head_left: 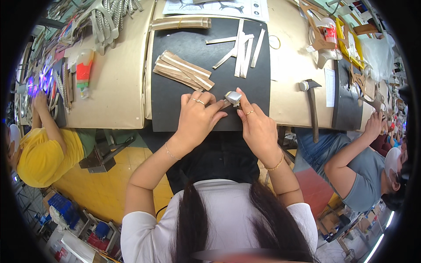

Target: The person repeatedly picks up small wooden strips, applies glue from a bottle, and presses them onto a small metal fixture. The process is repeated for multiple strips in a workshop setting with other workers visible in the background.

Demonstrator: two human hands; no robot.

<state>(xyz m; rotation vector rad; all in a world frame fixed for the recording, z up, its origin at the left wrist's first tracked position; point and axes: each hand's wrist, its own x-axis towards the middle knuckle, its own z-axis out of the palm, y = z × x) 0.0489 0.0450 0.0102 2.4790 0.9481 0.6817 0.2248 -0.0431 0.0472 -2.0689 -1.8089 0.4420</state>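
My left hand (198, 118) and my right hand (256, 125) meet over the near edge of a black mat (175, 101) and pinch a short silver strip piece (233, 97) between their fingertips. Rings show on both hands, and a bracelet on each wrist. Just beyond my left hand lies a fanned stack of tan and silver strips (182, 70). Further back, several loose silver strips (241, 46) are scattered on the mat.
A hammer (311, 103) lies right of the mat on the tan workbench (116, 79). A bundled strip stack (180, 23) and a printed sheet (219, 8) sit at the back. A glue bottle (83, 70) lies left. One person in yellow (41, 153) works at left, another in grey (357, 171) at right.
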